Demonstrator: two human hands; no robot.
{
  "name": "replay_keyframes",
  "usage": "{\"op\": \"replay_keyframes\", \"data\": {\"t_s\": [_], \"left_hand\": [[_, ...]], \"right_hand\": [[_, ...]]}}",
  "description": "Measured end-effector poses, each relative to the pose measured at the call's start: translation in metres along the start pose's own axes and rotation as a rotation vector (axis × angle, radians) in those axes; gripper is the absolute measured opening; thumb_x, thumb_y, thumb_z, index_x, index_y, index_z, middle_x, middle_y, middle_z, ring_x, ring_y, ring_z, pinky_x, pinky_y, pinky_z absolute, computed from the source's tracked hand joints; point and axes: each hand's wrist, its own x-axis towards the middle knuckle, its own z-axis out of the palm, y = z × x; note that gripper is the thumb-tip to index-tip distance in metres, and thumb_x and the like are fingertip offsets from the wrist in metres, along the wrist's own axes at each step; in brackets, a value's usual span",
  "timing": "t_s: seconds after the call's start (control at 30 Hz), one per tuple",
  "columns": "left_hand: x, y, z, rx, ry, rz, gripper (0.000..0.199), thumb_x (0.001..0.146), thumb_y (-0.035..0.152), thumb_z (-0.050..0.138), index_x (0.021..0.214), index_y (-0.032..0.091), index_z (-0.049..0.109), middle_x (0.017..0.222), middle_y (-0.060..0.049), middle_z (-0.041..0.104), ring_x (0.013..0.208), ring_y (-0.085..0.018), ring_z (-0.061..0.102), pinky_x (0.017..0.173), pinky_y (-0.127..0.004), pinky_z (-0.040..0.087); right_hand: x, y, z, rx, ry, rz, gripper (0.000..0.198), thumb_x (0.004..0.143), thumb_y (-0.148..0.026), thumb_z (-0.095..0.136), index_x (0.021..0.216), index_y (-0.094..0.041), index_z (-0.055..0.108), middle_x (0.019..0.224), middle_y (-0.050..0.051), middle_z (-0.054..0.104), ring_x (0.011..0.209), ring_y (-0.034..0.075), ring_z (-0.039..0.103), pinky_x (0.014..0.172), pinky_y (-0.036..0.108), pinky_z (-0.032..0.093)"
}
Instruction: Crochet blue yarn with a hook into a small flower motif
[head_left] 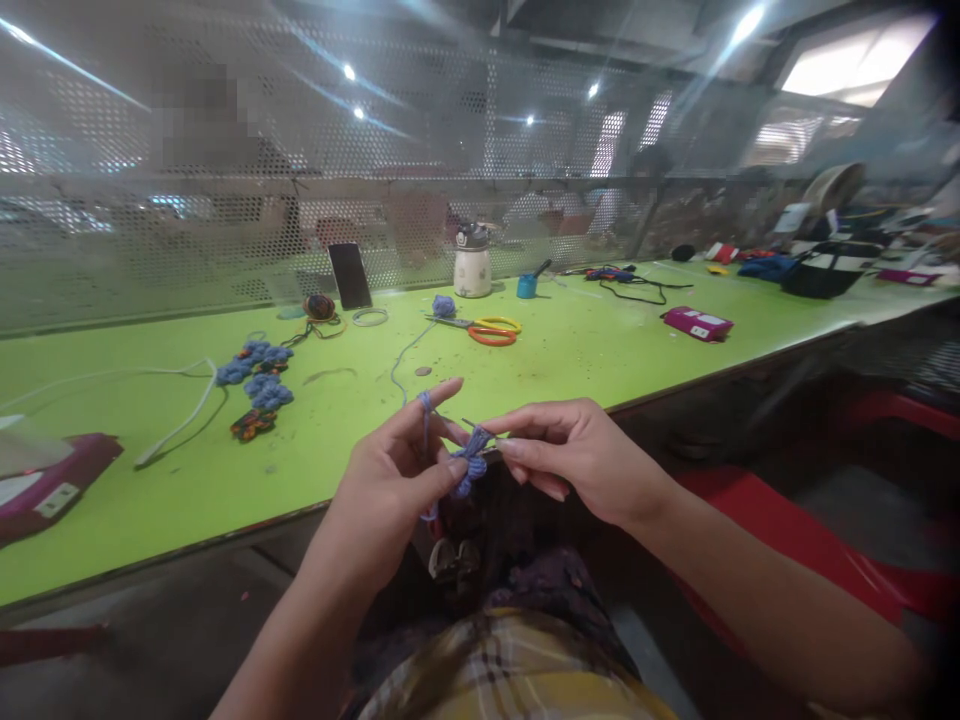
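Between thumb and fingers, my left hand [401, 465] pinches a small blue-purple crochet piece [471, 468] just off the table's front edge. Yarn wraps around its raised index finger and runs back as a blue strand [401, 365] to a small yarn ball [443, 306]. My right hand [574, 450] is closed on a thin crochet hook [493, 437], whose tip is in the top of the piece. Most of the hook is hidden by the fingers. Scissors [491, 329] with yellow and orange handles lie on the green table beyond the hands.
Crocheted blue flowers [266, 390], a dark yarn ball [319, 307], a phone [350, 276] and a white cable [184, 430] are on the left. A bottle [472, 262], a blue pot [527, 286] and a magenta pack [697, 323] stand farther back. A red chair [787, 550] is at the right.
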Motion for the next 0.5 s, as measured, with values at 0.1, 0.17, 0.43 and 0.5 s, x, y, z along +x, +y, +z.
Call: {"op": "replay_keyframes", "data": {"t_s": [0.1, 0.17, 0.43, 0.5], "left_hand": [[0.001, 0.0, -0.001, 0.055, -0.005, 0.015, 0.069, 0.072, 0.013, 0.077, 0.137, 0.023, 0.056, 0.081, 0.001, 0.065, 0.07, -0.012, 0.057, 0.064, -0.022, 0.045], [0.002, 0.0, -0.002, 0.096, -0.015, 0.016, 0.077, 0.071, 0.012, 0.076, 0.143, 0.024, 0.049, 0.077, 0.002, 0.063, 0.068, -0.012, 0.055, 0.063, -0.022, 0.045], [0.001, 0.001, 0.0, 0.464, -0.092, 0.091, 0.082, 0.078, 0.01, 0.062, 0.152, 0.028, 0.034, 0.073, 0.003, 0.057, 0.062, -0.015, 0.051, 0.062, -0.027, 0.043], [-0.002, -0.003, 0.004, 0.713, 0.001, 0.259, 0.072, 0.079, 0.007, 0.058, 0.146, 0.03, 0.045, 0.076, 0.0, 0.061, 0.068, -0.017, 0.054, 0.07, -0.03, 0.044]], "right_hand": [[0.0, -0.002, -0.001, -0.019, -0.032, 0.038, 0.032, 0.08, -0.028, 0.073, 0.106, -0.011, 0.075, 0.055, -0.003, 0.058, 0.038, 0.003, 0.04, 0.036, 0.017, 0.027], [0.0, -0.006, -0.001, -0.039, -0.056, 0.069, 0.037, 0.08, -0.027, 0.072, 0.114, -0.01, 0.072, 0.055, -0.003, 0.058, 0.038, 0.003, 0.04, 0.035, 0.017, 0.026], [0.009, -0.014, -0.002, -0.083, -0.139, 0.182, 0.028, 0.076, -0.021, 0.074, 0.101, -0.009, 0.073, 0.051, -0.004, 0.058, 0.036, 0.003, 0.04, 0.034, 0.017, 0.025], [0.013, -0.006, 0.002, 0.013, -0.092, 0.205, 0.029, 0.072, -0.023, 0.077, 0.097, -0.009, 0.072, 0.051, -0.004, 0.059, 0.035, 0.003, 0.039, 0.034, 0.017, 0.023]]}}
